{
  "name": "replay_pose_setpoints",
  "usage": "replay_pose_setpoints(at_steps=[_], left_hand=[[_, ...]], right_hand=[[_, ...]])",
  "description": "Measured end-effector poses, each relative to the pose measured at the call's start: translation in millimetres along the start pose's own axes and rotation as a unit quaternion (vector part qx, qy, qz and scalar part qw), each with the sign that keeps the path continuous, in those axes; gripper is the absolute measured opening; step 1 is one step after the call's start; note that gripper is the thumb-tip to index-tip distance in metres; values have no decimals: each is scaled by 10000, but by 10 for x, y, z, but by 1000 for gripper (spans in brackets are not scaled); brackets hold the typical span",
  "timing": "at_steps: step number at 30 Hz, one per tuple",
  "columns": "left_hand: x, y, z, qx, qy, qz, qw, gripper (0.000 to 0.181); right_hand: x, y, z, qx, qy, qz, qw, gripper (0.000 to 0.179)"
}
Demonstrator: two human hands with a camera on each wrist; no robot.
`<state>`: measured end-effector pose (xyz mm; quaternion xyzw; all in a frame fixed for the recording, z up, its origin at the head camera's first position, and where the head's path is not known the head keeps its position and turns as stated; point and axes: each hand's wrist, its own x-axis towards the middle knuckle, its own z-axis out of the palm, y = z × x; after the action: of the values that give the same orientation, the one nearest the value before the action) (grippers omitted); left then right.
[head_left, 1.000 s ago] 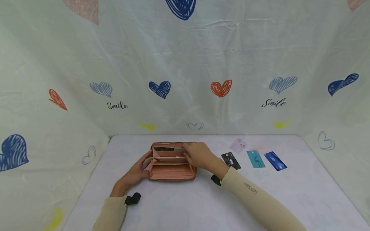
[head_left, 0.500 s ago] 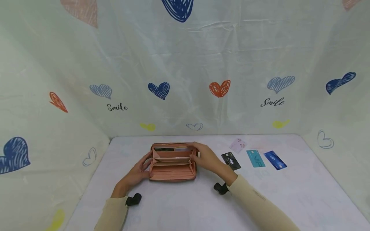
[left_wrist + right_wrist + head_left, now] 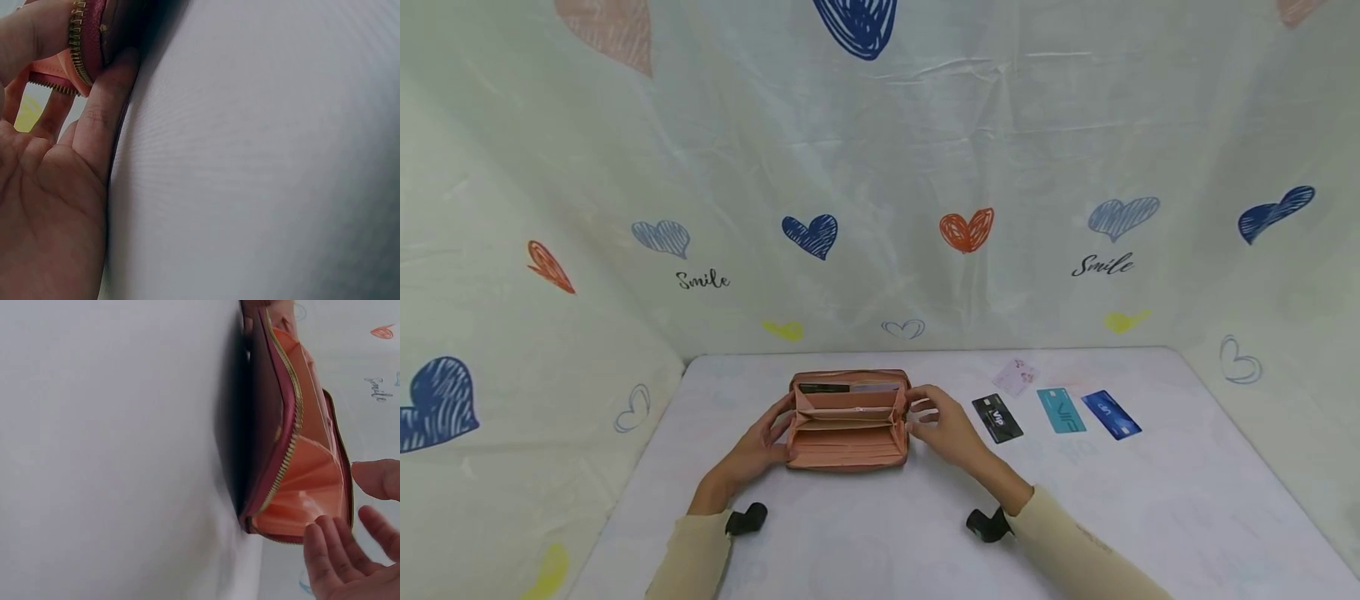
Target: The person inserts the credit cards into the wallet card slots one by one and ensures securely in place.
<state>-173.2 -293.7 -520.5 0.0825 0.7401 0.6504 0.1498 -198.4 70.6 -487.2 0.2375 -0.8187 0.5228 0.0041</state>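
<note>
A pink zip-around wallet (image 3: 848,460) lies spread open on the white table, its compartments facing up. In its back pocket show the edges of a dark card (image 3: 823,388) and a paler card (image 3: 874,387). My left hand (image 3: 748,458) holds the wallet's left end; the left wrist view shows thumb and fingers about its zipper edge (image 3: 78,47). Beside the right end is my right hand (image 3: 951,429), fingers loosely bent and spread with nothing between them. In the right wrist view, its fingertips (image 3: 315,540) are close to the wallet's orange side gusset (image 3: 306,481); contact is unclear.
Right of the wallet lie a black VIP card (image 3: 997,418), a teal VIP card (image 3: 1062,410), a blue card (image 3: 1112,415) and a pale pink patterned card (image 3: 1015,377). A white sheet printed with hearts (image 3: 880,167) hangs behind the table (image 3: 865,542).
My right hand has drawn back from the wallet's back pocket to beside its right end, uncovering the paler card. My left hand has stayed at the left end.
</note>
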Motion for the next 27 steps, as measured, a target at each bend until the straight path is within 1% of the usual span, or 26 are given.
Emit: replay_pose_setpoints(at_steps=[6,7,9,13,16,19,22,24,27], left_hand=[[-14,-47,4,-105,-55,302,9995,104],[-18,-56,10,-118,-22,294,9995,104],[-31,-70,32,-140,46,189,9997,104],[-85,-62,117,-167,223,-153,9995,106],[-132,-37,198,-89,346,-191,9992,106],[-170,-10,267,135,526,-70,9985,104],[-203,37,330,489,729,103,9961,96],[-216,86,371,756,926,228,9926,88],[-207,184,422,964,1340,359,9856,72]], right_hand=[[-158,25,82,274,-327,600,9973,54],[-176,28,98,304,-371,664,9966,56],[-211,31,128,342,-434,828,9950,58],[-252,45,183,411,-449,1133,9917,61],[-265,46,208,607,-367,1483,9864,62],[-267,21,214,957,-186,1871,9775,62],[-270,-9,208,1216,-7,2121,9697,63],[-272,-27,202,1342,48,2219,9658,63],[-274,-36,198,1461,77,2301,9621,63]])
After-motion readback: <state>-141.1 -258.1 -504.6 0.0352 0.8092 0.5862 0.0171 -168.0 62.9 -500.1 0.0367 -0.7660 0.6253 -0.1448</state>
